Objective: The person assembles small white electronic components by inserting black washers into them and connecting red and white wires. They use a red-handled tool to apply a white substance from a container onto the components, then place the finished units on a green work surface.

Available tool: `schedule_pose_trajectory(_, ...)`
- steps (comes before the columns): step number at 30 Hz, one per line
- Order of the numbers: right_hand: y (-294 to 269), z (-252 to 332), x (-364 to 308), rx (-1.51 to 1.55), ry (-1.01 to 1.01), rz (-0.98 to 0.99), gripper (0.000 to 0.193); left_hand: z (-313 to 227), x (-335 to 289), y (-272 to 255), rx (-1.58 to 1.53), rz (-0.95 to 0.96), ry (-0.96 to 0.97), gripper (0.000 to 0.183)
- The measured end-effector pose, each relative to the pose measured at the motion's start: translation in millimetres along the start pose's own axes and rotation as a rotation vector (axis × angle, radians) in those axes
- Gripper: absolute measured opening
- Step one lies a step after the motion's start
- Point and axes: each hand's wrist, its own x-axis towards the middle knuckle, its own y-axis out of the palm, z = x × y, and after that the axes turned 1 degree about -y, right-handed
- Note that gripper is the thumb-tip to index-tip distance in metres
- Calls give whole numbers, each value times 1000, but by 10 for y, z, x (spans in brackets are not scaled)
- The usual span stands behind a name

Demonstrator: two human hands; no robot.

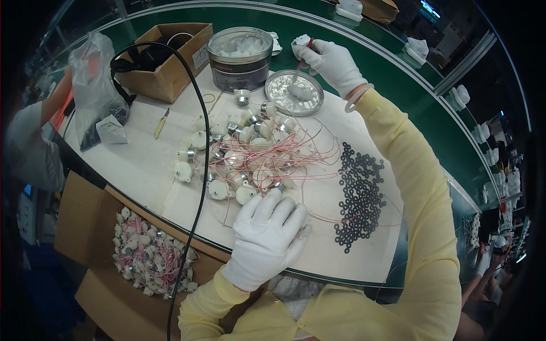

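while the right hand point(335, 63), at the frame's upper middle, pinches what looks like a red-handled applicator point(298, 67) over the paste-smeared lid point(316, 105), a light load should spread cleanest. the left hand point(264, 238), fingers slightly apart, meets the mid-frame motors point(218, 189); whether it grips one, i cannot tell.
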Motion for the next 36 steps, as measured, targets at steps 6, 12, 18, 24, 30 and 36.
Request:
schedule_pose_trajectory(6,80,-46,8,-47,-48,-5,42,6,-1,1,10,5,-1,30)
schedule_pose_trajectory(12,38,-103,-8,-124,0,8,42,-1,3,-6,7,2,-1,31)
schedule_pose_trajectory(18,40,-251,-34,-72,34,5,40,-1,1,-3,7,12,-4,31)
schedule_pose_trajectory(24,-73,-176,-189,1,111,18,42,-2,14,-18,7,18,-2,32)
schedule_pose_trajectory(30,-151,-212,-271,55,161,27,42,3,7,-1,10,26,-3,32)
schedule_pose_trajectory(36,-235,-216,-333,43,146,39,46,2,7,-7,32,24,5,32)
